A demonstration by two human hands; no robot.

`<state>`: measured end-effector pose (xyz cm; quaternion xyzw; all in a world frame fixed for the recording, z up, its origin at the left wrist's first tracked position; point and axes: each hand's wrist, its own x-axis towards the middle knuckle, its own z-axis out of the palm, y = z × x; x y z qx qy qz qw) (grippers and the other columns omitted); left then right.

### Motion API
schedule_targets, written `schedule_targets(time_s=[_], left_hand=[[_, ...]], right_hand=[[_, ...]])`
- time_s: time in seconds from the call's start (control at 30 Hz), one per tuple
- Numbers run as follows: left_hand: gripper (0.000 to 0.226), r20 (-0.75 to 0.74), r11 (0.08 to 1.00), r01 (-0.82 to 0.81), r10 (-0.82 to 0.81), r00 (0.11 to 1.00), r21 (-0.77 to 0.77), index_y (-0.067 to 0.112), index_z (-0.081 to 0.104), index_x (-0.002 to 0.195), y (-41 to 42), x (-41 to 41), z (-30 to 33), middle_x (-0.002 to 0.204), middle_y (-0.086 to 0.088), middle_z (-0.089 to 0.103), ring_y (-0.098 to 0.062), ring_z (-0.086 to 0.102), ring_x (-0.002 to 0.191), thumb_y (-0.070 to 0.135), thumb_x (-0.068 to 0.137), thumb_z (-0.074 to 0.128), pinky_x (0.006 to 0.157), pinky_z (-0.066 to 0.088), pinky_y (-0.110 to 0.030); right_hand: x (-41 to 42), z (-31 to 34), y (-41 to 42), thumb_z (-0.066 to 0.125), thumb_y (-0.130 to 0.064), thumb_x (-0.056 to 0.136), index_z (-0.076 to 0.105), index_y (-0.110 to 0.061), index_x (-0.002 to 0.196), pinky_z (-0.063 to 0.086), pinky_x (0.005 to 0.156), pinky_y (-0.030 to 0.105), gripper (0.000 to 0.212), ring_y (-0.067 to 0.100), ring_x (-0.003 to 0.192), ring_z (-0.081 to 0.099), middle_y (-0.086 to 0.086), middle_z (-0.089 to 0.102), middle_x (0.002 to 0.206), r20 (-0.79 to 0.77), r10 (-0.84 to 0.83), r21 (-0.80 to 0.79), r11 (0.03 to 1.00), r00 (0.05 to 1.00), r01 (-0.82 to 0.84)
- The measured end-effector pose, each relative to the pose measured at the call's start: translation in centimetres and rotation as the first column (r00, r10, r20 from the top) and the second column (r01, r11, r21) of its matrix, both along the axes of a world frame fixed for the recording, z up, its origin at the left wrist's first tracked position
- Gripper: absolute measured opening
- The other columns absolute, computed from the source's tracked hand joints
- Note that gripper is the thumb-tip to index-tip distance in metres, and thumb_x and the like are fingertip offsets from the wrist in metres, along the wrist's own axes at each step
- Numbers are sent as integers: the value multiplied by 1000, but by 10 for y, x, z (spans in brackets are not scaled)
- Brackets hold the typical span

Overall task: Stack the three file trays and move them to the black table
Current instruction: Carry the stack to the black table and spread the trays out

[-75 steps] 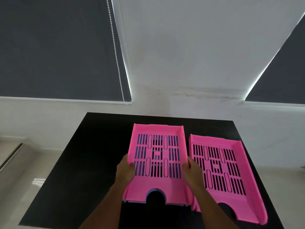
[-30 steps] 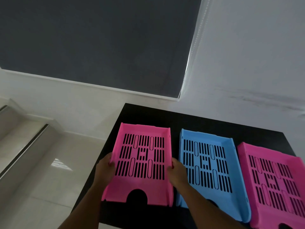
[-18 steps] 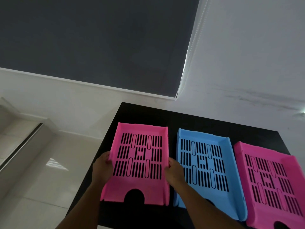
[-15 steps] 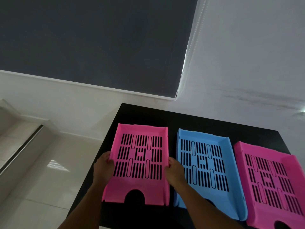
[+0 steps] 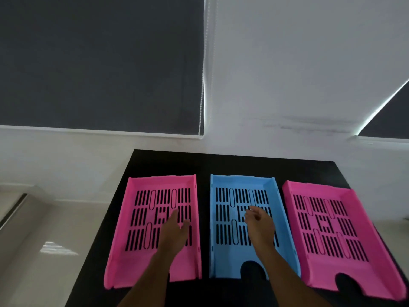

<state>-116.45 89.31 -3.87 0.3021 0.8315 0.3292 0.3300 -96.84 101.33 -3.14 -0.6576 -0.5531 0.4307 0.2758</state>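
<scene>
Pink on the left, blue in the middle, pink again on the right: three slotted file trays sit side by side in a row on the black table [image 5: 254, 165], each flat on the surface with its cut-out front edge toward the person. Left pink tray [image 5: 141, 229] lies near the table's left edge, a narrow strip of dark tabletop between it and the blue tray [image 5: 223, 229]. Over on the far side, the right pink tray [image 5: 345, 235] sits angled a touch, its front corner running out toward the lower right of the view, just beside the blue one. Now the hands: the left hand [image 5: 173, 233] is over the floor of the left pink tray, fingers extended and loosely spread, gripping nothing; whether the palm actually touches the plastic, I cannot tell. Right hand [image 5: 260, 224] is over the middle of the blue tray, fingers relaxed and slightly curled, holding nothing either. Both forearms come up from the bottom of the view. Behind the table, a pale wall [image 5: 287, 74], with a dark roller blind [image 5: 99, 63] pulled down at the upper left and a bead chain [image 5: 203, 85] hanging along its edge.
</scene>
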Motion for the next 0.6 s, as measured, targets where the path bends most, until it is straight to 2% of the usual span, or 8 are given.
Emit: schedule_targets(time_s=[0.07,0.13,0.2,0.3,0.37,0.43,0.5,0.6], left_hand=[[66,66,999,37,-35,997,-23,9,24,153,13,19,0,155,-16,36,-33,40,140,32,99,53,115,31,-46],[68,124,996,83,-80,989,-18,7,23,152,23,35,-2,154,-18,37,-34,40,140,30,98,55,115,31,-48],[77,129,994,103,-98,987,-37,9,14,155,30,46,-8,160,-18,26,-35,30,145,34,96,57,119,25,-50],[80,122,995,91,-86,989,-41,10,8,155,38,57,-13,162,-17,21,-35,25,147,33,96,57,121,22,-51],[79,129,993,111,-106,986,-32,10,7,155,42,66,-13,161,-17,21,-35,27,146,27,97,57,120,22,-48],[78,123,990,136,-130,984,-44,10,6,156,46,73,-15,161,-18,21,-35,30,145,22,97,56,118,25,-45],[74,109,987,148,-140,984,-67,10,6,156,50,78,-16,160,-19,22,-34,31,144,16,99,53,117,27,-41],[70,81,984,165,-159,984,-73,9,7,155,54,83,-18,161,-18,21,-34,27,146,12,100,49,119,23,-42]], right_hand=[[26,0,7,53,-21,95,64,-16,125,52,66,30,33,21,85,67,9,71,112,19,-46,21,999,999,45],[53,0,13,51,-22,97,62,-17,129,54,68,31,34,20,85,65,11,71,115,31,-71,48,996,997,70],[76,-1,18,52,-21,98,61,-15,130,57,76,36,34,24,95,66,9,69,117,51,-95,75,993,994,91],[103,-4,26,53,-10,96,64,-10,116,51,62,25,23,28,87,67,8,68,103,61,-133,119,985,989,125],[114,-7,28,56,-9,94,65,-9,107,50,62,24,16,27,84,65,8,65,97,78,-142,150,980,987,129],[122,-13,30,61,-16,93,61,-8,120,57,80,38,29,27,99,64,11,64,112,99,-136,135,983,986,122],[126,-20,31,65,-26,91,52,-9,136,50,101,48,50,29,121,55,12,57,132,142,-90,80,994,986,79],[132,-27,32,68,-32,89,39,-11,148,37,112,53,70,33,138,41,14,43,150,166,-14,-7,1000,986,16]])
